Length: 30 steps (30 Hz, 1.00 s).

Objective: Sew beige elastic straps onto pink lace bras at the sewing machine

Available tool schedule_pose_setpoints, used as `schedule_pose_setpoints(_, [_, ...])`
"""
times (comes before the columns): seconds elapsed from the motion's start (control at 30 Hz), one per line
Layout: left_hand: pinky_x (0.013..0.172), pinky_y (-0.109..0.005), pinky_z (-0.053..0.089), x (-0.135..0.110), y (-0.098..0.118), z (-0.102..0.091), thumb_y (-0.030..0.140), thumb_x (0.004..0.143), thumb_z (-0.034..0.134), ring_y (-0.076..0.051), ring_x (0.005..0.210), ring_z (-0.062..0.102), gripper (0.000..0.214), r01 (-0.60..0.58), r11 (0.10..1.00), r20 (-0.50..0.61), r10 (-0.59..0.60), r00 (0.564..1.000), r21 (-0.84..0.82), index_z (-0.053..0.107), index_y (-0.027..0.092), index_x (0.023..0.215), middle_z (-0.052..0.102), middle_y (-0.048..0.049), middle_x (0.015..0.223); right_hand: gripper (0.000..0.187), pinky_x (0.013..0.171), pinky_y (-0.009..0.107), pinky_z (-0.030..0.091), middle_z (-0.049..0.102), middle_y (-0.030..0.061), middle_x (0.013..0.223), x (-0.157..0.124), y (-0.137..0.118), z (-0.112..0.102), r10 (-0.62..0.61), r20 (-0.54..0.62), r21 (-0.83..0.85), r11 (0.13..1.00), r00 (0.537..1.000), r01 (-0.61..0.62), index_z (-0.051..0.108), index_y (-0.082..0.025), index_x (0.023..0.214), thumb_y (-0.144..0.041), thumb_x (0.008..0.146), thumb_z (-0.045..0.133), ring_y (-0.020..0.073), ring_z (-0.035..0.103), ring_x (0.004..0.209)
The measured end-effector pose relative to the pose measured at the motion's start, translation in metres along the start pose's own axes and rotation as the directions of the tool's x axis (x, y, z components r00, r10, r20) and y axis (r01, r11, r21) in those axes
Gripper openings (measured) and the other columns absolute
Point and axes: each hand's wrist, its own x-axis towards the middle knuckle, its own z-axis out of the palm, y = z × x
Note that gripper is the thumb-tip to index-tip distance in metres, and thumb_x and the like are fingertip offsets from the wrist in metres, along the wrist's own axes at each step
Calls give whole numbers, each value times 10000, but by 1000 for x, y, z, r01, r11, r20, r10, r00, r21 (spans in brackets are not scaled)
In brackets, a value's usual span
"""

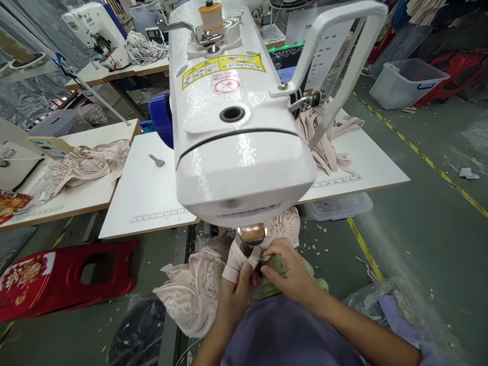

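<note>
While the left hand's (235, 294) fingers pinch the beige fabric (234, 262) (right hand's (292, 274) grip unclear), positioning seems underway; careful alignment matters next.

Left fingers (244, 278), right fingers (281, 248) bent, close together

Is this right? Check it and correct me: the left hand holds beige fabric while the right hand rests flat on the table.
Not quite: the right hand is not resting on the table. The head view shows it raised close beside the left hand, by the beige fabric, which the left hand does hold.
</note>
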Motion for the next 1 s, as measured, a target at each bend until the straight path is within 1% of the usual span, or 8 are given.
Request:
schedule_pose_setpoints(0.07, [578,-283,478,-1,8,-7,473,888,592,-166,552,552,313,-52,992,135,37,990,113,683,196,774,555,12,557,242,835,375,492,625,97,1038,5,1,-13,-99,127,-55,993,987,106,599,-224,1041,-412,889,605,238,588,971])
schedule_pose_setpoints(0.17, [799,-334,518,-2,20,-10,407,870,617,-247,840,658,291,-124,977,235,81,969,172,696,189,1046,678,-52,766,202,669,295,459,643,37,839,13,-3,-23,-97,409,-41,991,907,124,589,-210,977,-369,858,625,181,579,740])
schedule_pose_setpoints(0.3, [908,-341,493,0,32,-8,390,894,567,-250,973,650,354,-105,976,354,30,935,193,641,190,1177,710,-89,1033,145,563,237,361,584,-35,682,18,-10,-25,-43,508,-11,998,860,57,586,-211,891,-291,795,659,120,493,583])
schedule_pose_setpoints(0.4, [894,-323,488,3,35,-10,397,898,549,-233,966,634,313,-95,973,376,10,927,209,650,180,1101,704,-75,1004,55,535,223,337,557,-41,660,16,-10,-25,-19,448,-25,999,894,33,568,-208,858,-238,822,595,106,472,559])
schedule_pose_setpoints(0.5, [834,-294,493,7,36,-15,403,883,573,-202,865,621,237,-56,981,318,-5,948,184,662,189,932,687,-39,853,37,496,217,336,525,-49,634,14,-5,-27,61,225,-92,995,972,-41,544,-214,842,-245,845,563,102,447,521])
schedule_pose_setpoints(0.6, [731,-259,489,9,34,-18,422,869,614,-171,746,606,247,22,989,200,-51,978,145,654,189,795,655,-11,717,86,484,225,364,509,-48,583,13,-1,-31,48,4,-195,980,999,-46,564,-220,821,-230,896,522,109,458,495])
schedule_pose_setpoints(0.8, [675,-257,504,9,32,-5,436,803,709,-161,690,638,283,91,995,38,-90,995,-28,722,154,814,719,-25,714,135,680,243,525,708,38,864,10,-10,-23,-278,-9,-224,937,960,269,654,-219,966,-180,955,525,140,664,765])
schedule_pose_setpoints(1.0, [872,-338,550,7,30,10,378,768,752,-248,981,701,315,62,989,33,-58,998,-136,762,171,1005,778,-67,1007,162,673,258,531,718,52,846,14,-12,-7,-236,-40,-239,946,971,220,675,-202,928,-234,966,521,154,673,763])
